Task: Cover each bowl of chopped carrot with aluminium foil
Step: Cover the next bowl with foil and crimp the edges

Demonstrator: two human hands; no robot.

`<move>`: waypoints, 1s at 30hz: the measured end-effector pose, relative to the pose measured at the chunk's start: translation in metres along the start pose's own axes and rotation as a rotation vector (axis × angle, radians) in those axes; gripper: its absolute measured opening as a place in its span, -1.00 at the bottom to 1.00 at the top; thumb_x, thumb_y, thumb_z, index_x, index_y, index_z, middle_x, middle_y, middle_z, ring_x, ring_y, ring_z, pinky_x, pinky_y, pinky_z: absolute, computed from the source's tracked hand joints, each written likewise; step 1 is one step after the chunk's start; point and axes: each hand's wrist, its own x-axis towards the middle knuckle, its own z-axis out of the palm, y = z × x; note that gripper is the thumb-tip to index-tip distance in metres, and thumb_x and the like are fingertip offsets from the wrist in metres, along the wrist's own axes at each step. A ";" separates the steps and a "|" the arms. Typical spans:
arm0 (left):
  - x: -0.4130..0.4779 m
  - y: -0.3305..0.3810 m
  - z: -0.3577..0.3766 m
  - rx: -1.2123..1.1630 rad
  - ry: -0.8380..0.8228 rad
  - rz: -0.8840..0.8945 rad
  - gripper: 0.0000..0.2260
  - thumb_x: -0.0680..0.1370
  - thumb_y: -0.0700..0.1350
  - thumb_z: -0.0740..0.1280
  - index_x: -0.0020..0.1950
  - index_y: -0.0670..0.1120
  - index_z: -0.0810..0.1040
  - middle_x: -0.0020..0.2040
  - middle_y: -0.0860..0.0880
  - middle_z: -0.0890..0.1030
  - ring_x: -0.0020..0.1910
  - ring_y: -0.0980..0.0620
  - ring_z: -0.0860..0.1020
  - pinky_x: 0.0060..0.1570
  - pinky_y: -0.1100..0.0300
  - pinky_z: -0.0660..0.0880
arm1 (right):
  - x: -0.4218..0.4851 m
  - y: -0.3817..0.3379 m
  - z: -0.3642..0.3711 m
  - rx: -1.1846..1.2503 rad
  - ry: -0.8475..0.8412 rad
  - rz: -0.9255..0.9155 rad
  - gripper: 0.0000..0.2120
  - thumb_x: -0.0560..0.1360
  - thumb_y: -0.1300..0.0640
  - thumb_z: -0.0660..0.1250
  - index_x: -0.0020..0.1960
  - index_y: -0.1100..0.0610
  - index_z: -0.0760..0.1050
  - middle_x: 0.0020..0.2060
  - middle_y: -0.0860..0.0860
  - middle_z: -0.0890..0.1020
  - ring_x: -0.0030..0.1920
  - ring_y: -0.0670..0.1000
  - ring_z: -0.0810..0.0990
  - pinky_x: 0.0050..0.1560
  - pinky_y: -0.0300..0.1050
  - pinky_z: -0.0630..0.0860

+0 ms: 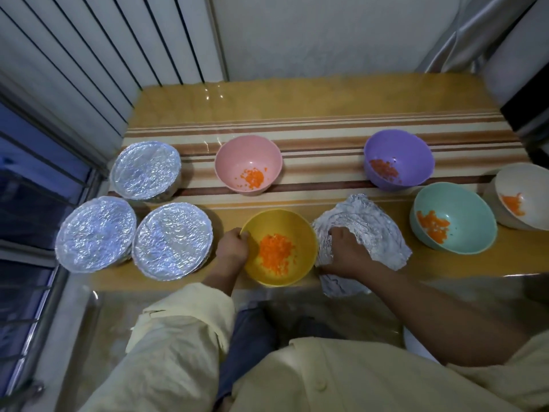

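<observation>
One striped table fills my remote view, three foil-covered bowls at its left. The crumpled foil sheet sits just right of the yellow bowl of carrot, my right hand clutching it with curled fingers, my left hand gripping the bowl's rim.

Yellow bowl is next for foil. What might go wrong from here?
1. The yellow bowl sits at the near edge of the table, and the left hand grips only its rim; a tug while wrapping might tip it or slide it off.
2. The foil sheet in the right hand is already crumpled and overhangs the edge, so it may tear or seal poorly.
3. Lifting the foil could brush the open teal bowl beside it.
</observation>
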 end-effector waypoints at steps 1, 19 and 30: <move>-0.002 -0.001 0.003 -0.014 0.011 -0.010 -0.68 0.70 -0.11 0.14 0.29 -0.27 0.53 0.24 -0.31 0.58 0.24 -0.30 0.52 0.18 0.01 0.41 | -0.001 0.000 0.005 -0.049 0.008 -0.010 -0.04 0.25 -0.20 0.53 0.43 0.15 0.10 0.38 0.15 0.21 0.35 0.17 0.27 0.24 0.13 0.38; -0.008 -0.033 0.030 -0.348 0.073 -0.192 -0.51 0.36 0.09 0.07 0.06 -0.22 0.52 0.09 -0.32 0.59 0.11 -0.33 0.57 0.12 -0.25 0.55 | -0.014 0.024 0.016 -0.118 0.154 -0.122 -0.28 0.26 -0.11 0.54 0.25 0.15 0.29 0.25 0.11 0.35 0.19 0.12 0.40 0.05 0.00 0.42; -0.035 -0.012 0.028 -0.427 0.083 -0.228 -0.51 0.33 0.11 0.09 0.07 -0.19 0.50 0.11 -0.31 0.58 0.14 -0.31 0.56 0.17 -0.20 0.54 | -0.023 0.032 0.008 0.002 0.327 -0.166 -0.83 0.42 0.05 0.36 -0.21 0.14 0.45 -0.14 0.03 0.45 -0.15 0.03 0.46 -0.32 -0.09 0.37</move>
